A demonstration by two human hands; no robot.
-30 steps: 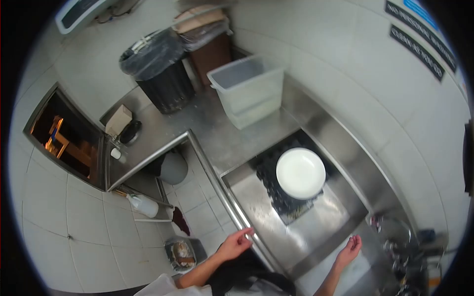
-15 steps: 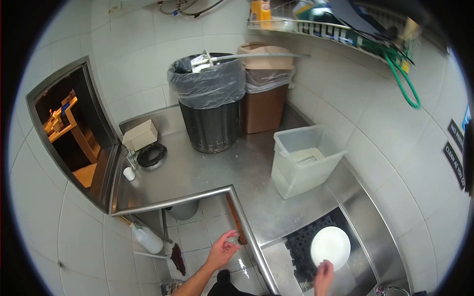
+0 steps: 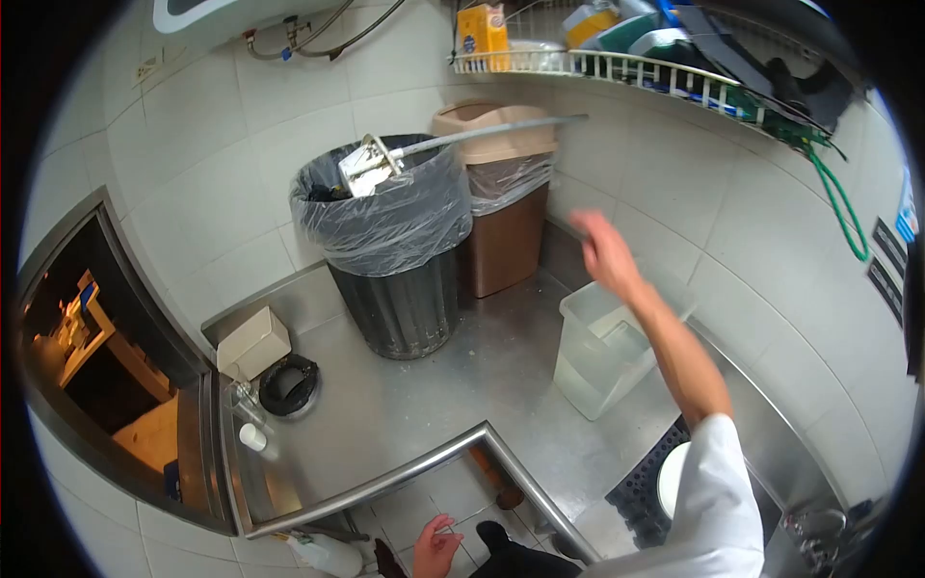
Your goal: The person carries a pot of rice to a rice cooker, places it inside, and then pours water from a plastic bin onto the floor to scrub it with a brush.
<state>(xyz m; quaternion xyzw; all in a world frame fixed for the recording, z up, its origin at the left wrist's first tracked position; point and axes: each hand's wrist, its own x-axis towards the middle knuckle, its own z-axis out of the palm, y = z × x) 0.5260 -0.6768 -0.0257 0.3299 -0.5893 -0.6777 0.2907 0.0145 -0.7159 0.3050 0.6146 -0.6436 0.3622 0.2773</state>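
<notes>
Clear plastic bin [image 3: 607, 352] sits below raised right hand [image 3: 605, 252].

Hardly any text readable. Two small black rectangular signs w/ white lettering [image 3: 887, 260] sit on the white tiled wall at far right, but they lie at the warped edge of the view & the words can't be made out. Above them a small blue-and-white sign [image 3: 908, 214], also illegible. Orange-yellow cardboard carton [image 3: 483, 35] on the white wire wall shelf [image 3: 617, 67] has a dark printed patch on its front, prob. a brand mark, too small & blurred to read. Beige cardboard box [image 3: 252, 342] on the stainless steel counter [image 3: 405, 405]: no print legible. No numbers legible anywhere
</notes>
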